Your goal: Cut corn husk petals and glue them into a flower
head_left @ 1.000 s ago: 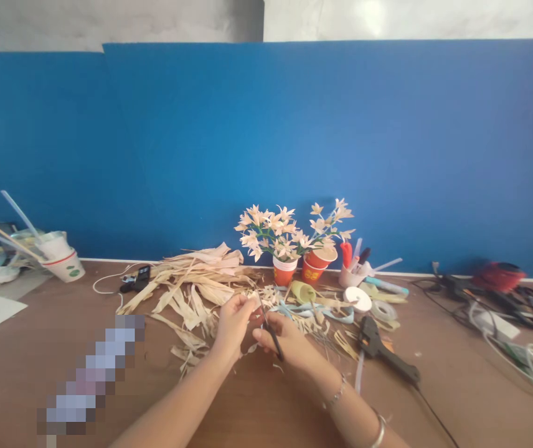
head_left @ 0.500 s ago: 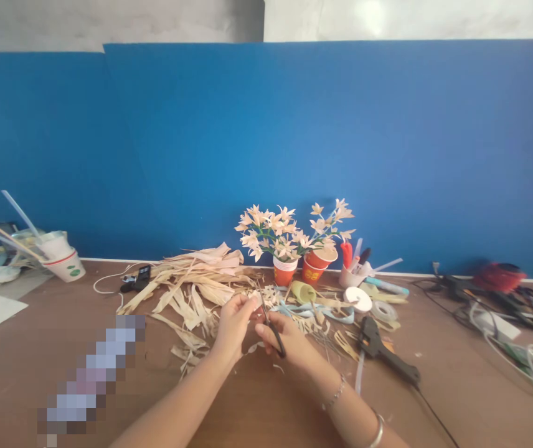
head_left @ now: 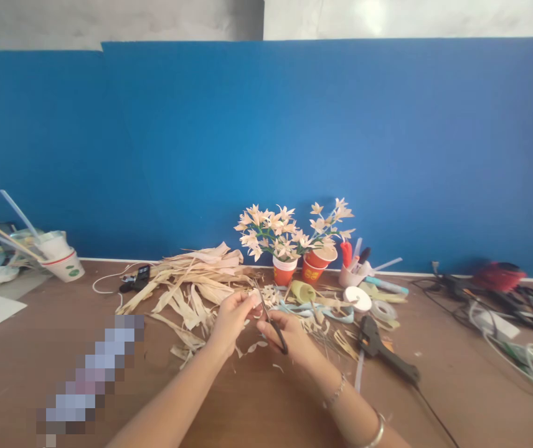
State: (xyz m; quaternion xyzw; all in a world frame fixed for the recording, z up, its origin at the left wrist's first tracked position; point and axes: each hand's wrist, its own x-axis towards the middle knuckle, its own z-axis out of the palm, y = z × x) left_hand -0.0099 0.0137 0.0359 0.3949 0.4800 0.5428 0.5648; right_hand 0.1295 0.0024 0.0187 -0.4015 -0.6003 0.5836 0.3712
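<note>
My left hand (head_left: pixel 230 320) pinches a small pale piece of husk-like material (head_left: pixel 256 301) between thumb and fingers. In my right hand (head_left: pixel 289 336) is a pair of scissors (head_left: pixel 276 330) with dark handles, its blades pointing up and left at the pale piece. The blades meet or nearly meet the piece; whether they are parted is too small to tell. Small pale scraps (head_left: pixel 257 346) lie on the table below the hands. Just behind the left hand spreads a heap of dry husk strips (head_left: pixel 201 274).
Red paper cups (head_left: pixel 285 272) hold pale handmade flowers (head_left: pixel 273 227) at the back. A glue gun (head_left: pixel 388 354) lies right of my right hand, its cord running forward. Cables (head_left: pixel 490 330) tangle at far right. A white cup (head_left: pixel 66 267) with sticks stands at left.
The scissors and my right hand have shifted slightly, the handle tilting a little more to the right. My left hand has barely moved. More of a pale scrap shows below the hands.
</note>
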